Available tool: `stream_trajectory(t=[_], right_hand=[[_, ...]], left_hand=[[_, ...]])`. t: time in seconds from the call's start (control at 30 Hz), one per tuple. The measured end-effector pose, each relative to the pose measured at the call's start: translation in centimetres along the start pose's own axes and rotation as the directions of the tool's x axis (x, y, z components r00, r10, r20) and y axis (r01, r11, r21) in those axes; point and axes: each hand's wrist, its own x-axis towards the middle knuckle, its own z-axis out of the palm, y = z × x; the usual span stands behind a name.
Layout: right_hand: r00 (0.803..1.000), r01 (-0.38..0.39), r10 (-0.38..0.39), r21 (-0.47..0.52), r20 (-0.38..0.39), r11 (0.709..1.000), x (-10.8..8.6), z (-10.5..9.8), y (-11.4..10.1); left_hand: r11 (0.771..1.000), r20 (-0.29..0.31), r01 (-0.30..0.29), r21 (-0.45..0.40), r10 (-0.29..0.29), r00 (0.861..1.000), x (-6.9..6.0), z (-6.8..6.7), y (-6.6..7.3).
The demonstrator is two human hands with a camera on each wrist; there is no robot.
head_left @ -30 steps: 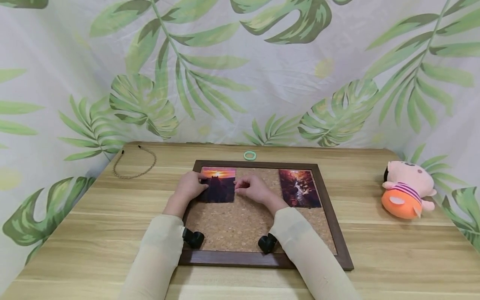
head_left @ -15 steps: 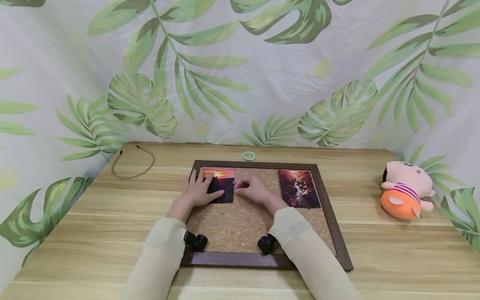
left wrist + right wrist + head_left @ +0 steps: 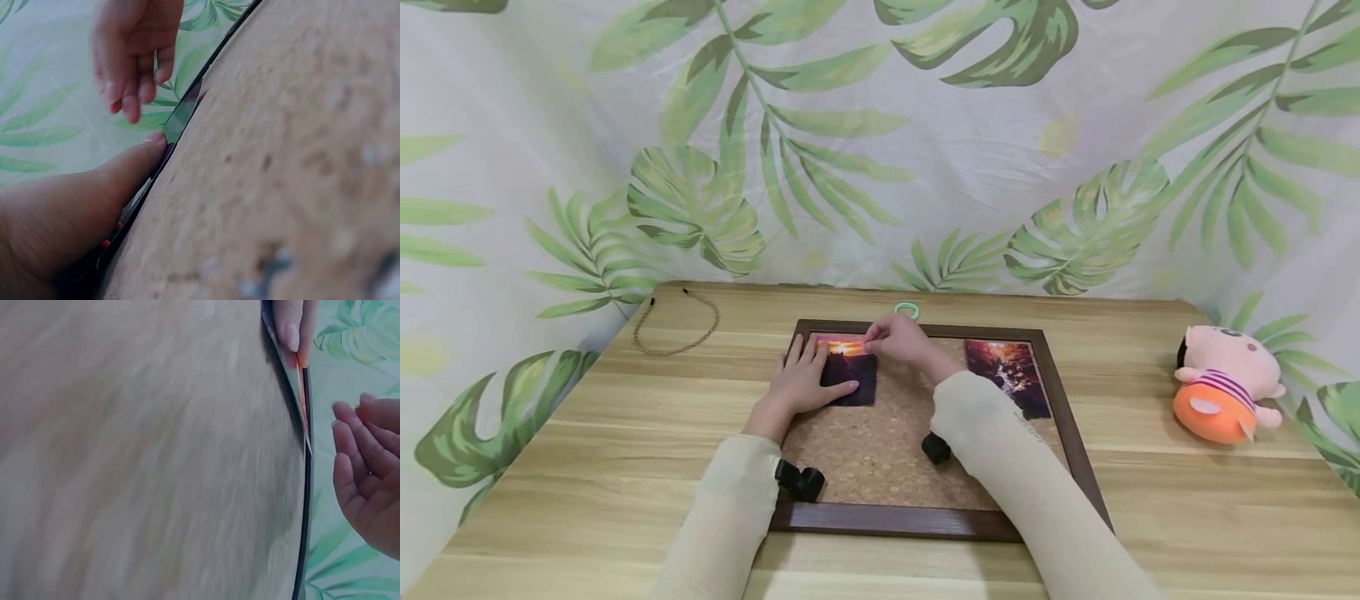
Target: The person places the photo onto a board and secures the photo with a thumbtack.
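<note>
My left hand (image 3: 799,382) lies spread on the left side of a sunset photo (image 3: 859,377), which rests in the upper left of a framed corkboard (image 3: 887,462). My right hand (image 3: 904,340) is at the photo's upper right corner, thumb and index finger together. A tiny red thing (image 3: 115,107) shows at those fingertips, too small to name surely. In the right wrist view the right hand (image 3: 375,481) is apart from the board's surface, and the photo's edge (image 3: 299,394) stands slightly off the cork. A second photo (image 3: 992,358), of a stream, is at the upper right, partly behind my right sleeve.
Behind the board a green ring (image 3: 907,310) lies on the wooden table (image 3: 587,467). A cord loop (image 3: 677,346) is at the back left. At the right sits a pink plush toy (image 3: 1225,383) in orange. A leaf-patterned curtain (image 3: 835,167) hangs behind.
My left hand has gone from fingers at the photo's left edge to spread over it. My right hand has moved up from the photo's right side to its upper right corner.
</note>
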Motion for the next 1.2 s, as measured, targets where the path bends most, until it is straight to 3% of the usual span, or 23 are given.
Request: stream_trajectory(t=[0.2,0.33,0.43,0.5,0.67,0.77,1.0,1.2], right_hand=[[0.989,-0.096,0.112,0.152,-0.099,0.984,2.1,1.3,-0.2],[0.962,-0.169,0.231,0.350,-0.142,0.921,3.1,2.2,-0.3],[0.940,-0.188,0.288,0.427,-0.182,0.885,3.6,2.7,-0.2],[0.932,-0.183,0.291,0.414,-0.215,0.892,4.0,3.1,0.0],[0.933,-0.133,0.219,0.291,-0.287,0.947,4.4,4.2,0.3],[0.921,-0.154,0.223,0.229,-0.320,0.961,4.3,5.0,0.5],[0.879,-0.298,0.311,0.092,-0.361,0.950,4.2,6.2,0.4],[0.876,-0.319,0.315,0.050,-0.365,0.946,4.3,6.6,0.3]], left_hand=[[1.000,-0.009,-0.001,0.011,0.001,1.000,0.0,-0.1,0.1],[1.000,-0.015,0.004,0.010,-0.004,1.000,0.0,-0.3,0.2],[1.000,-0.022,0.004,0.008,-0.004,1.000,0.0,-0.3,0.2],[1.000,-0.023,0.002,0.004,-0.002,1.000,0.0,-0.3,0.3],[1.000,-0.024,0.002,0.008,-0.001,1.000,-0.1,-0.3,0.4],[1.000,-0.026,0.001,0.008,-0.001,1.000,-0.2,-0.4,0.5],[1.000,-0.035,0.004,0.001,-0.004,0.999,-0.4,-0.5,0.4],[1.000,-0.036,0.009,0.000,-0.009,0.999,-0.4,-0.2,0.1]])
